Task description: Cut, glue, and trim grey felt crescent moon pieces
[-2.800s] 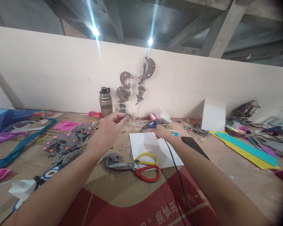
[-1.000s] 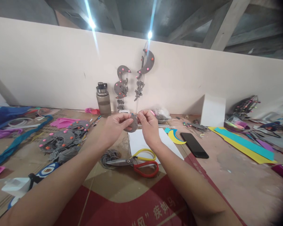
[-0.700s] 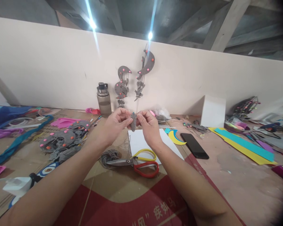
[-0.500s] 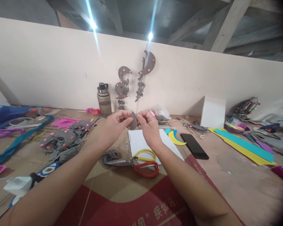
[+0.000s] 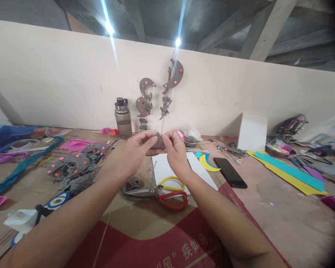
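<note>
Between the fingertips of both hands is a small grey felt-like piece [image 5: 157, 142] with a teal speck at its top edge. My left hand [image 5: 136, 152] pinches its left side, thumb in front. At its right edge, my right hand [image 5: 176, 152] is closed in a pinch. Below the hands lie scissors [image 5: 153, 191] with one yellow and one red handle, their blades over a coil of grey cord [image 5: 130, 183]. A white sheet [image 5: 203, 178] is partly under the scissors. Close to its right edge are a yellow-and-blue crescent moon [image 5: 208, 163] and a black phone [image 5: 230, 172].
Grey crescents with pink dots [image 5: 69, 165] are piled at left, near a white glue gun [image 5: 22, 219]. A bottle [image 5: 123, 121] stands by the wall, where crescent mobiles [image 5: 175, 74] hang. Yellow and turquoise strips [image 5: 290, 173] lie right, before a white board [image 5: 252, 133].
The grey piece has turned from upright to lying more sideways between my fingers. Both hands stay in nearly the same place.
</note>
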The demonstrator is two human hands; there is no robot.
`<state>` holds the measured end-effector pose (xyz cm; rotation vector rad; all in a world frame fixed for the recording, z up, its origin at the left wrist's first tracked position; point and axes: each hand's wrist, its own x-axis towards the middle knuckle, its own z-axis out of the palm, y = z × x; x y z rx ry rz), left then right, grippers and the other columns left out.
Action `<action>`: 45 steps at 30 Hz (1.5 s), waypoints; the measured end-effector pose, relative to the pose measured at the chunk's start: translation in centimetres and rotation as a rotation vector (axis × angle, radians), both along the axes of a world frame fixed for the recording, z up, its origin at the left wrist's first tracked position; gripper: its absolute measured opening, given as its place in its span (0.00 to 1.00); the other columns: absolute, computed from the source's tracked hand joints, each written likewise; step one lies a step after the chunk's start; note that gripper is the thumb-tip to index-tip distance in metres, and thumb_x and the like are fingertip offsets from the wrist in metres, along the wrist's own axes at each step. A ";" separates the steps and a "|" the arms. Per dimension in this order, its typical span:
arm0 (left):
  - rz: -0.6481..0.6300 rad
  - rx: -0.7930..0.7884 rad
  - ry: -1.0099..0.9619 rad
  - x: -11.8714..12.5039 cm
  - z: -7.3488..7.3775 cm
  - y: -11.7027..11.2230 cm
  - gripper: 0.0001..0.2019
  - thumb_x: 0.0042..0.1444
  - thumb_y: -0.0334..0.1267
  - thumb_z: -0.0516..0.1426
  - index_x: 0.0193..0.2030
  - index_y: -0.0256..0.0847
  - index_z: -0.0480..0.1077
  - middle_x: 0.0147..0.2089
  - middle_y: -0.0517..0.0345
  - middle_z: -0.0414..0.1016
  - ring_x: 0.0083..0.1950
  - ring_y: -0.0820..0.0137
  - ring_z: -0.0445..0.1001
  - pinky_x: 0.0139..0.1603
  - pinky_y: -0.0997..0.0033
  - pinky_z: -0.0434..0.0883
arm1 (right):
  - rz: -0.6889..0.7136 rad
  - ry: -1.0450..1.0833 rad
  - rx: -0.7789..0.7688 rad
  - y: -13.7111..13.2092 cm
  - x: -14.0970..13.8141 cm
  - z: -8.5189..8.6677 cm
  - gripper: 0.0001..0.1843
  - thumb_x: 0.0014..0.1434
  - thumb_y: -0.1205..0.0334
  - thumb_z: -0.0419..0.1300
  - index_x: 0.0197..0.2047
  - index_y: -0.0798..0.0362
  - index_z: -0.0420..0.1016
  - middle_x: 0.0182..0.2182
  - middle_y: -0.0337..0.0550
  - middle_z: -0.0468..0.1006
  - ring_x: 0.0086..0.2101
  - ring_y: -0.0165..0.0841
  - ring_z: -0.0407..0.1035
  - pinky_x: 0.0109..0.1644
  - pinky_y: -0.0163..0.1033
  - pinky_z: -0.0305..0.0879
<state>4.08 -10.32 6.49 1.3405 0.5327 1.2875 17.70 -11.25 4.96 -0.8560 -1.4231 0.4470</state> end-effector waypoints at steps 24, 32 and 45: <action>0.034 -0.113 -0.118 0.2 0.4 0.0 0.07 0.45 0.37 0.66 0.28 0.36 0.75 0.33 0.59 0.75 0.34 0.72 0.74 0.43 0.64 0.77 | 0.065 -0.026 0.044 -0.4 -0.3 -0.1 0.10 0.65 0.51 0.53 0.40 0.49 0.63 0.32 0.36 0.65 0.33 0.29 0.61 0.38 0.36 0.61; 0.063 -0.125 -0.095 0.1 0.4 -0.1 0.08 0.44 0.40 0.66 0.28 0.37 0.76 0.32 0.59 0.75 0.34 0.71 0.75 0.45 0.63 0.76 | 0.035 -0.036 0.099 -0.4 -0.2 -0.2 0.11 0.58 0.57 0.62 0.45 0.48 0.70 0.37 0.38 0.72 0.37 0.31 0.67 0.43 0.37 0.64; 0.011 -0.051 -0.068 0.2 -0.2 0.2 0.14 0.44 0.43 0.68 0.32 0.36 0.74 0.33 0.59 0.75 0.35 0.72 0.75 0.41 0.66 0.77 | 0.086 0.075 -0.032 -0.9 0.0 0.6 0.09 0.60 0.56 0.57 0.32 0.51 0.67 0.27 0.33 0.65 0.30 0.28 0.58 0.36 0.35 0.56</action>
